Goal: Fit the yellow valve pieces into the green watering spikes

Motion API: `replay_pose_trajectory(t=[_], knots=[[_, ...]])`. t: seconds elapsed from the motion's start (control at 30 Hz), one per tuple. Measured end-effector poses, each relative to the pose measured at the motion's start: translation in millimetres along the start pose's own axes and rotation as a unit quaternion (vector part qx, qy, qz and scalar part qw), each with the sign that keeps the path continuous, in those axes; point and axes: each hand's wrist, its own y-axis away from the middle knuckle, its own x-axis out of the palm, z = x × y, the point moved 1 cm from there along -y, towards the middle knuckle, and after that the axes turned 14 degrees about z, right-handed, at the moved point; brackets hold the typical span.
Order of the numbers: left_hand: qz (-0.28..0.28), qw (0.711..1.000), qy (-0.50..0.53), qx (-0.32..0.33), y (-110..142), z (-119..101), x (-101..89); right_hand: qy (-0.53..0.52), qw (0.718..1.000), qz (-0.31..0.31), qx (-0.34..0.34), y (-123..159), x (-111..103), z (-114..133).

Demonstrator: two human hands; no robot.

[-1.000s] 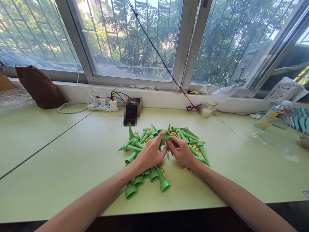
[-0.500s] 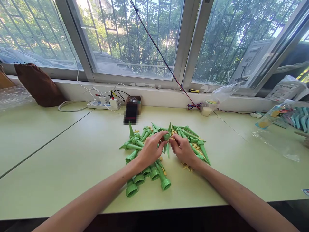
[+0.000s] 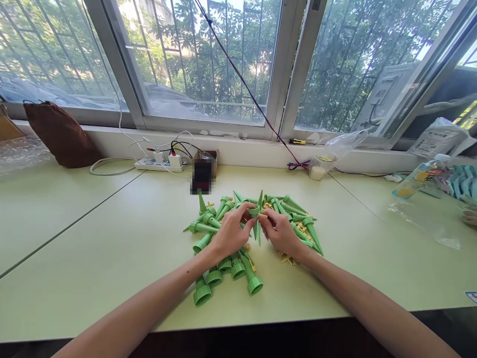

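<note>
My left hand (image 3: 235, 226) pinches a green plastic watering spike (image 3: 255, 211) by its wide cap end, with the pointed end downward. Close beside it, my right hand (image 3: 280, 229) holds a small yellow plastic piece (image 3: 263, 216) between thumb and fingertips, right at the spike's side. Whether the piece touches the spike I cannot tell. More green spikes (image 3: 254, 284) lie around and below my left wrist, open caps toward me. Another heap of spikes (image 3: 313, 233) lies past my right hand, mixed with small yellow pieces (image 3: 288, 259).
At the back stand a power strip (image 3: 156, 165) with cables and a small box (image 3: 212, 161). A brown bag (image 3: 61, 134) is at the far left. To the right are a tied plastic bag (image 3: 328, 158), a plastic bottle (image 3: 421, 176) and teal packets (image 3: 464, 181).
My right fingers have shifted slightly, and more of the yellow piece shows beside the spike. The spike has turned a little in my left hand. The heaps look the same.
</note>
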Motion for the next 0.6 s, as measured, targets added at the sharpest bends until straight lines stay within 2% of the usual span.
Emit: replay_pose_trajectory(t=[0.17, 0.3, 0.47, 0.6], knots=[[0.002, 1.000, 0.026, -0.012, 0.2, 2.2, 0.7, -0.002, 1.000, 0.003, -0.002, 0.3, -0.4, 2.8], [0.012, 0.992, 0.124, -0.029, -1.8, 6.2, 1.1, 0.000, 1.000, -0.001, -0.006, -0.3, -0.3, 2.9], [0.070, 0.940, 0.328, -0.059, -6.7, 4.0, -2.2, -0.023, 0.999, -0.021, -0.013, 0.3, -2.1, 2.1], [0.077, 0.902, 0.418, -0.072, -8.1, 1.2, -5.5, -0.061, 0.996, -0.052, -0.029, 1.5, -2.9, 2.4]])
